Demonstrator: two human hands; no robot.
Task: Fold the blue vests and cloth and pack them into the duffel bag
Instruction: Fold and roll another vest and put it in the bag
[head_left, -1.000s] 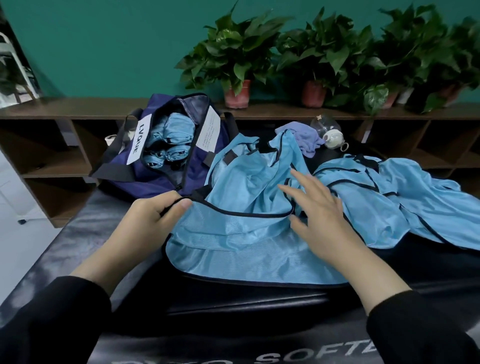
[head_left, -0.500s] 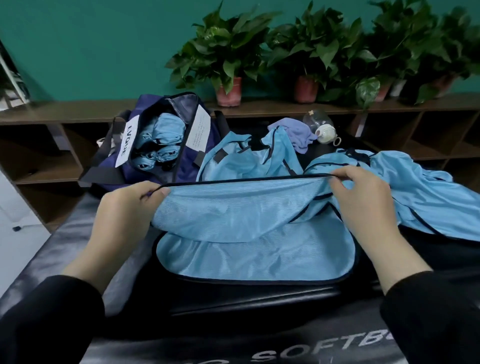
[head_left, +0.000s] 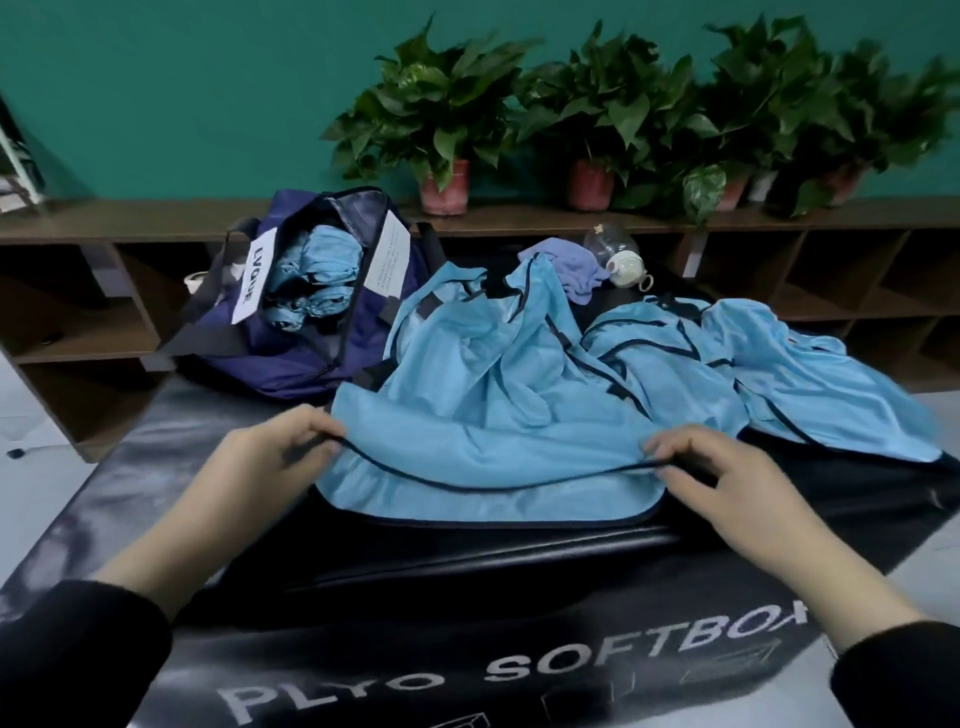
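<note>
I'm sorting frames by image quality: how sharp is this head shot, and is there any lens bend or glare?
Head view: the potted plants at the right smear with motion blur; both hands, left and right, look soft-edged; the wooden shelf bows from wide-angle distortion; pale glare streaks the black mat.

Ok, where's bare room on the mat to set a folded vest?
Bare black mat lies left of the left hand, below the duffel bag, and along the near edge by the lettering. Right side is crowded with vests.
</note>
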